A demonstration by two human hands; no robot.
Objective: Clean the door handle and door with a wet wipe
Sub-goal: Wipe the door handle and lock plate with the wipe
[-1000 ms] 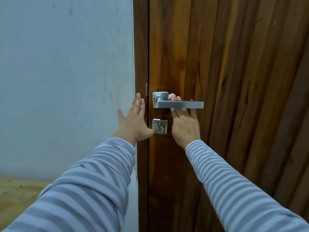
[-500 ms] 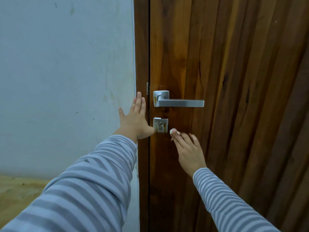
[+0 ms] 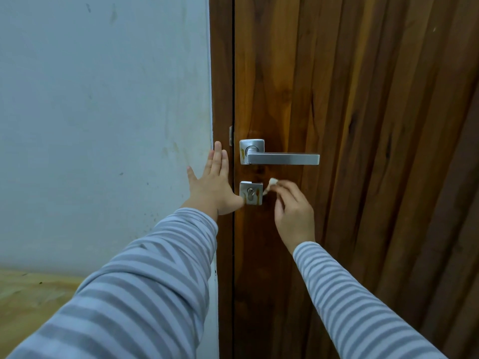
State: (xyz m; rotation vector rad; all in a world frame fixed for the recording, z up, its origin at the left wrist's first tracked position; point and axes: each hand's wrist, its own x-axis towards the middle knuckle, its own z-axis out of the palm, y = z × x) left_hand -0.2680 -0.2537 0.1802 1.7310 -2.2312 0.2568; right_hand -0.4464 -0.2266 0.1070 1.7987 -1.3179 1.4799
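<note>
- The right hand [image 3: 294,213] pinched a small white wipe [image 3: 272,181] in its fingertips, the fingers curled close about it; the wad sat against the door [image 3: 363,99] just right of the lock plate [image 3: 251,193], likely to scrub round that plate's edge.
- The left hand [image 3: 213,186] lay open and flat, holding nothing, its fingers on the frame [image 3: 220,73] and its thumb touching the lock plate; it probably steadied the door against the rubbing.
- The handle [image 3: 281,158] stood level above both hands, free of them; brownish streaks showed on its square base and on the lock plate.
- A second earlier the right hand was up behind the handle; it had since dropped to lock height; the left hand had kept its place.
</note>
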